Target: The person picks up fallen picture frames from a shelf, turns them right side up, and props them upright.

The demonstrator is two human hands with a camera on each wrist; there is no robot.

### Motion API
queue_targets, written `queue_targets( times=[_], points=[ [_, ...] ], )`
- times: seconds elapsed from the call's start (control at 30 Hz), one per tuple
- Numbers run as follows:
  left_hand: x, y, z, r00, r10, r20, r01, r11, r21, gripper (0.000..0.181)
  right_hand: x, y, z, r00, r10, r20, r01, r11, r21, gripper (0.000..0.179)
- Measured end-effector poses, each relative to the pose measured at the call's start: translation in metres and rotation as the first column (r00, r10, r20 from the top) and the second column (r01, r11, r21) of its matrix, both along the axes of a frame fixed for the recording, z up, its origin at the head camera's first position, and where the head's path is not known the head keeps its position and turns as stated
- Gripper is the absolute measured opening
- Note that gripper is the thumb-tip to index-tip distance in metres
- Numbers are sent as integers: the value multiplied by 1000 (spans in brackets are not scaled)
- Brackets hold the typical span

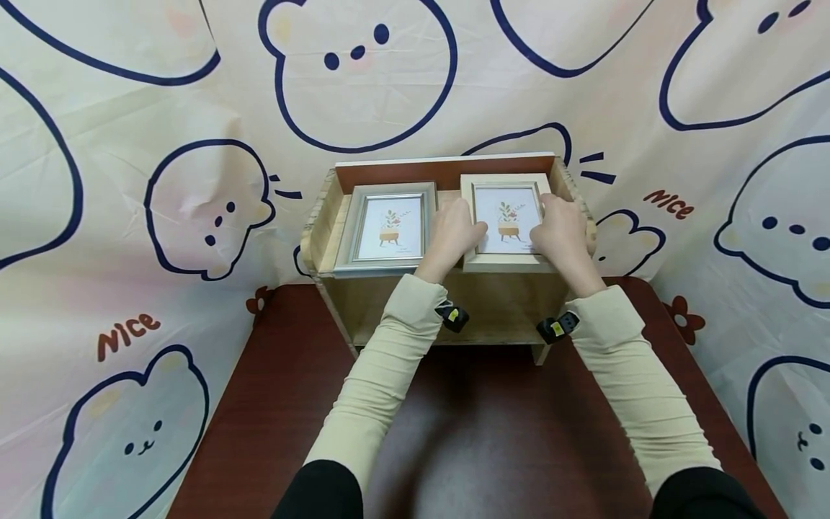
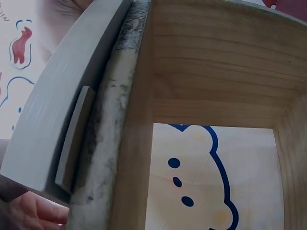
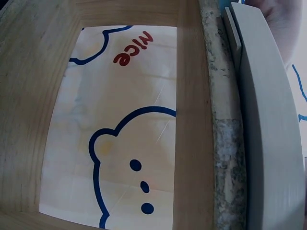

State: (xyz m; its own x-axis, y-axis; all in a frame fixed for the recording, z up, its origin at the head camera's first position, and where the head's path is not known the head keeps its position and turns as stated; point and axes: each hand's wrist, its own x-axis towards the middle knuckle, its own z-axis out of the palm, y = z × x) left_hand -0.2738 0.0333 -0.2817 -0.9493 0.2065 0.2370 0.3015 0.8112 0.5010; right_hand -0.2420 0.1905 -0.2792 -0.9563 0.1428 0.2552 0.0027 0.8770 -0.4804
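A cream picture frame [image 1: 511, 262] with a potted-plant print lies on top of a small wooden shelf [image 1: 447, 308]. My left hand [image 1: 452, 234] holds its left side, thumb over the front border. On the opposite side, my right hand [image 1: 561, 225] grips the right border with curled fingers. To the left lies a silvery picture frame [image 1: 358, 229] with a similar print, close beside my left hand. In the left wrist view a frame's pale edge [image 2: 67, 96] hides most of the fingers [image 2: 38, 211]. The right wrist view shows a pale frame edge [image 3: 271, 120] and part of the hand [image 3: 283, 24].
The shelf has raised wooden side walls [image 1: 322, 223] and a brown back rail [image 1: 402, 171]; its lower compartment is open through to the backdrop. It stands at the far end of a dark red-brown table [image 1: 473, 432]. A cartoon-bear cloth [image 1: 214, 209] hangs behind and around it.
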Motion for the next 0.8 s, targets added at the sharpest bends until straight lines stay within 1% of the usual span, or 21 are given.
queue_targets(
  times=[0.07, 0.2, 0.3, 0.37, 0.4, 0.53, 0.63, 0.8],
  points=[
    [0, 0, 0, 1000, 25, -14, -24, 1000, 19, 38, 0, 0, 0, 1000, 2, -13, -2, 1000, -10, 51],
    [-2, 0, -1, 998, 57, -18, -56, 997, 61, 31, 1, 0, -1, 1000, 0, -26, -1, 1000, -26, 50],
    [-2, -1, -1, 998, 56, -7, -55, 994, 96, 24, 2, -1, -1, 1000, -2, -31, 1, 999, -34, 50],
    [-3, -2, -1, 998, 55, -12, -53, 991, 125, 19, 2, -1, -2, 999, -1, -50, -1, 999, -37, 50],
    [-4, -2, -1, 998, 55, -16, -52, 989, 142, 17, 1, -1, -2, 998, -2, -63, 0, 999, -38, 50],
    [-4, -5, 0, 998, 45, -35, -36, 976, 215, 13, 0, -1, -4, 987, -5, -161, -2, 999, -44, 49],
    [-3, -6, 0, 998, 40, -40, -29, 968, 250, 16, -1, -1, -4, 973, -3, -229, -10, 998, -54, 47],
    [-3, -7, 1, 996, 40, -81, -16, 962, 273, 26, -1, 0, -5, 956, 4, -295, -28, 997, -75, 43]
  ],
)
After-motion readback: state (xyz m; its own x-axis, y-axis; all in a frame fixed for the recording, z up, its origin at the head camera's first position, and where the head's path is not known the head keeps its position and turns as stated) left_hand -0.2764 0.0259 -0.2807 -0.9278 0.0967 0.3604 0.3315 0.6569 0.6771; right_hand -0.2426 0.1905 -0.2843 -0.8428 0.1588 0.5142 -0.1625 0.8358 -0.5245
